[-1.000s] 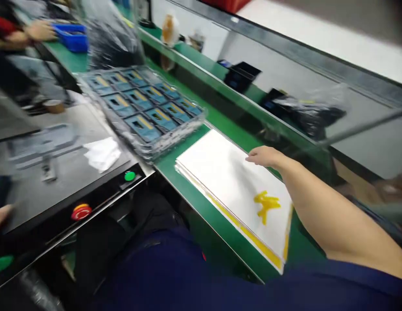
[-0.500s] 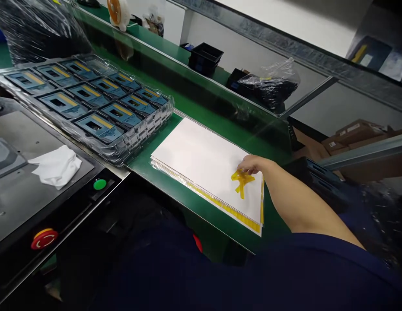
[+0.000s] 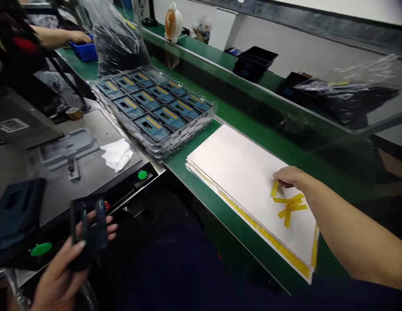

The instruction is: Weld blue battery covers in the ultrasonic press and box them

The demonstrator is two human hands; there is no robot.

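My left hand (image 3: 63,270) is closed round a dark plastic housing (image 3: 99,231) with a rectangular opening, tilted upright in front of the bench edge. Between the fingertips of my right hand (image 3: 290,176) is a single yellow tape strip (image 3: 274,188), hanging down just above a white sheet (image 3: 233,151). Several loose yellow strips (image 3: 289,209) lie crossed in a small heap on that sheet, below the hand. The sheet tops a stack whose lower layers show yellow strips (image 3: 282,250) along the front and right edges.
A clear tray (image 3: 188,134) of blue-grey housings stands left of the sheets. On the metal machine top lie a white cloth (image 3: 116,154) and a grey fixture (image 3: 69,147); green buttons (image 3: 142,175) line its front. Another person's hand (image 3: 80,37) reaches into a blue bin (image 3: 86,52).
The view has swung left, bringing my left hand and the dark housing into sight. My right hand has come off the strip heap with one strip in its fingers.
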